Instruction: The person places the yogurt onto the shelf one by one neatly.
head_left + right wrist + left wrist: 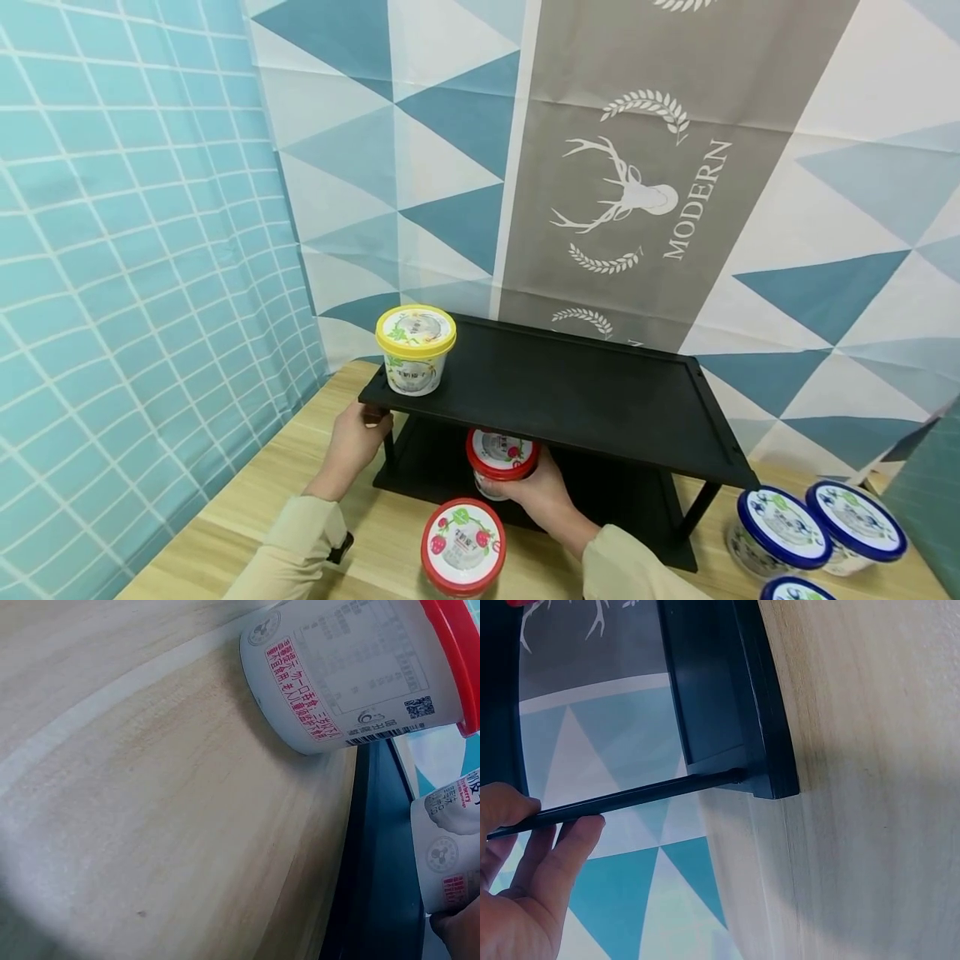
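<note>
Black, flat-topped two-tier shelf [600,400] seems to be steadied at nine o'clock by the left hand [356,442], its thumb and fingers pinched round a thin black post [637,798]. Between the tiers, a round white tub with a red lid [501,454] is gripped round its side by the right hand [543,492], probably because headroom is limited; whether its base is supported cannot be told. Another red-lidded white tub [463,546] is set at seven o'clock, presumably within reach; three blue-lidded white tubs [783,529] are grouped at four.
</note>
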`<action>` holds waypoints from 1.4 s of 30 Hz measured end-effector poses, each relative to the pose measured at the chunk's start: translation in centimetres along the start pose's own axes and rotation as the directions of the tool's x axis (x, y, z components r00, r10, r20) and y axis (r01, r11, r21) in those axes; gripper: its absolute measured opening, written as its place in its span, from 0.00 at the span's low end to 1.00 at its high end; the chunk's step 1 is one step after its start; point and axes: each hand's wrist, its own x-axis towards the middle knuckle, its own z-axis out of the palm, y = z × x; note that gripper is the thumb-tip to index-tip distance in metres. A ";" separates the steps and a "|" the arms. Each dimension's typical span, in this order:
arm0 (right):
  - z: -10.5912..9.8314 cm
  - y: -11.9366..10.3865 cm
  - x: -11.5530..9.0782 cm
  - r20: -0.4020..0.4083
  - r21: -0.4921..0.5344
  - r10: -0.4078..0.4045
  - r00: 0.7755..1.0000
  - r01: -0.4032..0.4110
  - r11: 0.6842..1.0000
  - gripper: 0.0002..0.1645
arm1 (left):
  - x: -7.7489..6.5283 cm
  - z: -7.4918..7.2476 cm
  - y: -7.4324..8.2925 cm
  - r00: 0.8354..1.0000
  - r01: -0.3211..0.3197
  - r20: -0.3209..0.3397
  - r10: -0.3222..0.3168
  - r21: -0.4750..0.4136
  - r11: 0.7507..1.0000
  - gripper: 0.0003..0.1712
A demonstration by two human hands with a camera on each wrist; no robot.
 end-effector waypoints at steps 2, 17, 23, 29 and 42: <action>0.2 0.0 0.1 0.009 0.002 -0.005 1.000 0.005 1.000 0.54 | 0.0 0.0 -0.1 1.000 0.014 0.007 -0.014 0.004 1.000 0.10; 1.7 -0.1 1.2 0.042 0.036 -0.004 0.999 0.003 0.999 0.53 | 0.5 0.1 -0.1 0.992 0.118 0.049 -0.119 0.019 0.993 0.13; 2.5 0.5 1.7 0.038 0.015 -0.003 0.999 0.002 1.000 0.54 | 0.4 0.3 -0.1 0.993 0.108 0.042 -0.108 0.020 0.994 0.13; 3.2 0.6 2.0 0.064 0.021 -0.004 0.998 0.002 1.000 0.56 | 0.4 0.2 0.1 0.993 0.110 0.048 -0.110 0.014 0.994 0.12; 4.5 0.4 2.7 0.151 0.074 -0.075 0.986 0.065 0.995 0.53 | 0.3 0.2 0.2 0.993 0.112 0.039 -0.112 0.006 0.994 0.10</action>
